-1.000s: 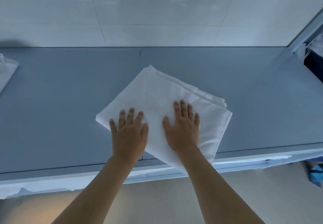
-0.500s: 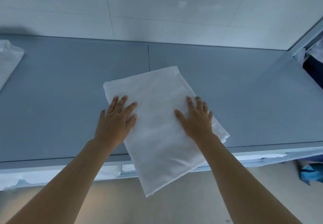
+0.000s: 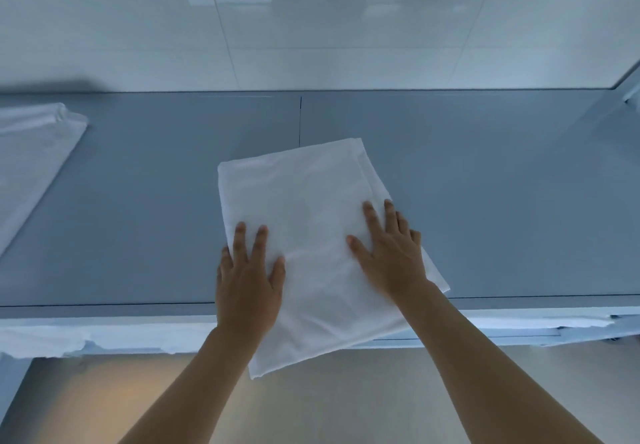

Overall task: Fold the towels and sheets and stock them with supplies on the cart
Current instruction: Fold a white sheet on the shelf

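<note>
A folded white sheet (image 3: pixel 304 201) lies on the grey table (image 3: pixel 502 184), its long side running away from me. Its near end hangs over the table's front edge. My left hand (image 3: pixel 251 277) presses flat on the sheet's left edge with straight fingers. My right hand (image 3: pixel 389 253) lies flat on the sheet's right side, fingers spread.
Another piece of white linen (image 3: pixel 31 163) lies on the table at the far left. White fabric (image 3: pixel 52 336) shows on a shelf under the tabletop. A glossy tiled wall (image 3: pixel 311 28) stands behind the table. A white frame corner (image 3: pixel 632 87) sits at the far right.
Under both flat hands the sheet has turned from a diagonal lie to a lengthwise one. My hands moved apart toward its left and right edges.
</note>
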The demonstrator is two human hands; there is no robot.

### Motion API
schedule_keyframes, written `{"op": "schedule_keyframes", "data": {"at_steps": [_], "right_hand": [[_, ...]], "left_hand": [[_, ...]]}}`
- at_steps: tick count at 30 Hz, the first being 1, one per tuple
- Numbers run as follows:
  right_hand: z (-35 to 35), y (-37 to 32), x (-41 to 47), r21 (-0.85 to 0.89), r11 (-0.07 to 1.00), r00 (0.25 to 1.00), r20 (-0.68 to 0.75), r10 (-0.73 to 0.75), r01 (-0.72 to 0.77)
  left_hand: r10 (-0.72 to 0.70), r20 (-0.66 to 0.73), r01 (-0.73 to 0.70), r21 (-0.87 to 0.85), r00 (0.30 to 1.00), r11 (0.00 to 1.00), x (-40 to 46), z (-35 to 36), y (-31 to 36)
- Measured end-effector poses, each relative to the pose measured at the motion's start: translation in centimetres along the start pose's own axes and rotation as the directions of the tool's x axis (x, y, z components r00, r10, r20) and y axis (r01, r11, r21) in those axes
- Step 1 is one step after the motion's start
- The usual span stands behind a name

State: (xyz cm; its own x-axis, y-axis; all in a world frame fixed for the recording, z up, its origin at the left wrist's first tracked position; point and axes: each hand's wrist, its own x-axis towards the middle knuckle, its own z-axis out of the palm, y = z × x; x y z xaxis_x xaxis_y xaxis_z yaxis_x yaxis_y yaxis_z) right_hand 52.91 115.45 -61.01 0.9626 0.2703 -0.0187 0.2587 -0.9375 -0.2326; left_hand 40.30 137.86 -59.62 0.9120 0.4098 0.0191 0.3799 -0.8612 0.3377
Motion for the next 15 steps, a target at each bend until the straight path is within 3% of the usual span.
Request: {"op": "schedule_keyframes", "data": {"at_steps": [15], "right_hand": [[3.4, -12.5, -1.7, 0.045, 0.986, 0.986, -0.043, 0.163, -0.161]], "left_hand": [[0.125, -0.039, -0.122, 0.063, 0.991, 0.991, 6.2, -3.7, -10.6]]}}
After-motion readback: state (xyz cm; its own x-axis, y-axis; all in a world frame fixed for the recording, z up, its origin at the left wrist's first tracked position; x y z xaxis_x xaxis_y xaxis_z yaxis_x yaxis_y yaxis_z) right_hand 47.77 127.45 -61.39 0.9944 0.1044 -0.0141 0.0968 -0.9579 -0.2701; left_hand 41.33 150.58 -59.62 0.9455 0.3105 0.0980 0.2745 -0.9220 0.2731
